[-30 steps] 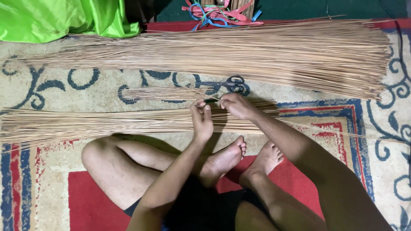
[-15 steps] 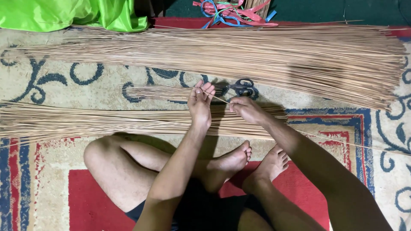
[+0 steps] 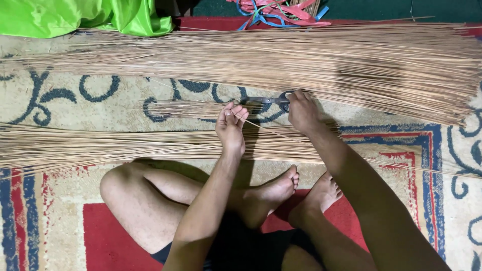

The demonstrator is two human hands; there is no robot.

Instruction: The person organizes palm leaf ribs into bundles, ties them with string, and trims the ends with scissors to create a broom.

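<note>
My left hand [image 3: 231,125] is closed in a pinch on one thin stick [image 3: 266,131], thumb and fingertips holding its end up off the carpet [image 3: 90,108], so the stick slants away to my right over the near bundle of sticks [image 3: 100,148]. My right hand [image 3: 303,111] is closed on the handles of a pair of dark scissors [image 3: 273,100], whose blades point left toward the small loose heap of sticks [image 3: 186,108] in the middle of the carpet.

That is the change: half a second ago my right hand lay lower, just beside the left and over the near bundle, with no tool showing in it. Now it has moved up toward the big far bundle [image 3: 301,60] and has the scissors, while the left has kept its pinch and lifted a little. I judge that the sorting-out of a single stick is done and the cutting tool is being brought to it.

The near bundle runs from the carpet's left edge past my knees; the far one spans almost the whole far edge. Green cloth [image 3: 75,17] lies at the far left corner, coloured straps [image 3: 281,10] by the far edge. My bare feet [image 3: 296,193] rest crossed on the carpet's red near part.
</note>
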